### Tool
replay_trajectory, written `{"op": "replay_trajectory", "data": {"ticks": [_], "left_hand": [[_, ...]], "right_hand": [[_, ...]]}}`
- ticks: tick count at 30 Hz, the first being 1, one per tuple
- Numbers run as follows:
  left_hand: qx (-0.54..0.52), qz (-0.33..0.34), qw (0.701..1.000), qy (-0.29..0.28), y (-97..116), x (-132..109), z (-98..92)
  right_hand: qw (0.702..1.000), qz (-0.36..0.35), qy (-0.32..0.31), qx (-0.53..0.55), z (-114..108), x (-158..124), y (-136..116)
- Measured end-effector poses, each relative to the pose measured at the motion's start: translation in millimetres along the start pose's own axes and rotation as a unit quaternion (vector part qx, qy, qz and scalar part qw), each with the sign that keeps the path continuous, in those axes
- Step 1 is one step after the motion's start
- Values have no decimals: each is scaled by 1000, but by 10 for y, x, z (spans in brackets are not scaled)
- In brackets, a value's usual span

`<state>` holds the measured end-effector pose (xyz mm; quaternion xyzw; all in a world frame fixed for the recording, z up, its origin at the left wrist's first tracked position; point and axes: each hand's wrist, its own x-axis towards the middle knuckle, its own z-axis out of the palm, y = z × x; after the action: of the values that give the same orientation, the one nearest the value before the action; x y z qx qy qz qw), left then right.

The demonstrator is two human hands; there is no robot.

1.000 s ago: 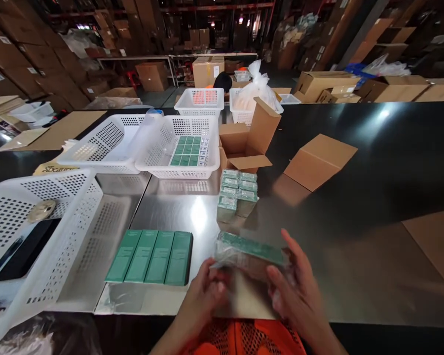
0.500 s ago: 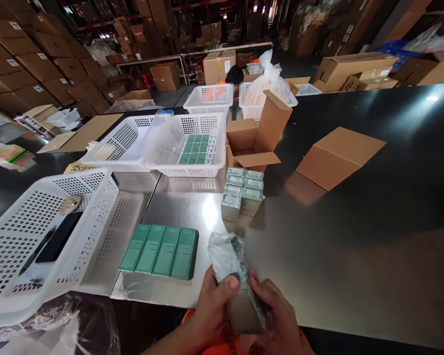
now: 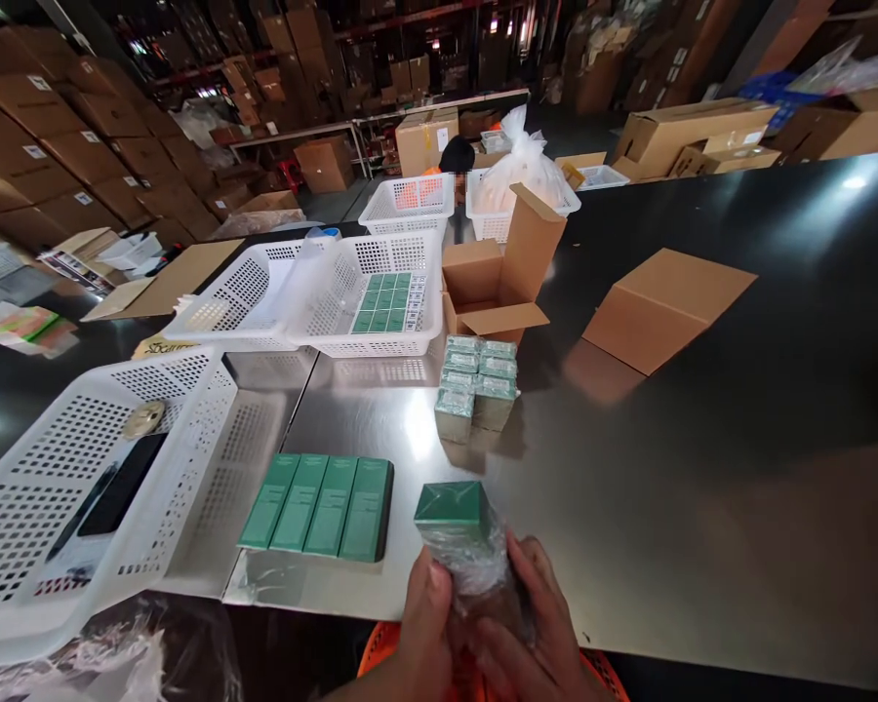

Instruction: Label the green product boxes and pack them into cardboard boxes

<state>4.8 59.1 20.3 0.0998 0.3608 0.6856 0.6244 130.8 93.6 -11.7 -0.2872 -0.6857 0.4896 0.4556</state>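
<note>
Between my two hands is a small green box (image 3: 450,507) in crinkled clear plastic wrap, its green end facing up and away from me. My left hand (image 3: 425,609) grips its left side, the thumb lying along the wrap. On the right side and lower part, my right hand (image 3: 531,614) has its fingers closed round it. Left of my hands, several green boxes (image 3: 314,507) lie side by side on the metal table (image 3: 585,507). Beyond, a cluster of wrapped green boxes (image 3: 477,385) stands upright.
An open cardboard carton (image 3: 475,268) stands behind the cluster, a folded cardboard piece (image 3: 665,307) to its right. White baskets (image 3: 402,343) line the left and back; one holds green boxes. In the near-left basket (image 3: 197,390) lie a tape roll and a dark flat object. A person sits at the back.
The box in my hands has been turned, so its green end now shows where crumpled white plastic was. My right hand's fingers have shifted lower round it.
</note>
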Motion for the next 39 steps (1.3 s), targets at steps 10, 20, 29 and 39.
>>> {"op": "replay_trajectory", "data": {"ticks": [10, 20, 29, 39], "left_hand": [[158, 1, 986, -44, 211, 154, -31], [330, -36, 941, -64, 473, 96, -459], [601, 224, 765, -57, 596, -163, -798], [741, 315, 563, -186, 962, -444, -980]], "right_hand": [[938, 183, 108, 273, 319, 26, -36], [959, 255, -49, 109, -96, 546, -132], [906, 321, 36, 275, 374, 843, -237], [901, 377, 67, 205, 612, 999, 202]]}}
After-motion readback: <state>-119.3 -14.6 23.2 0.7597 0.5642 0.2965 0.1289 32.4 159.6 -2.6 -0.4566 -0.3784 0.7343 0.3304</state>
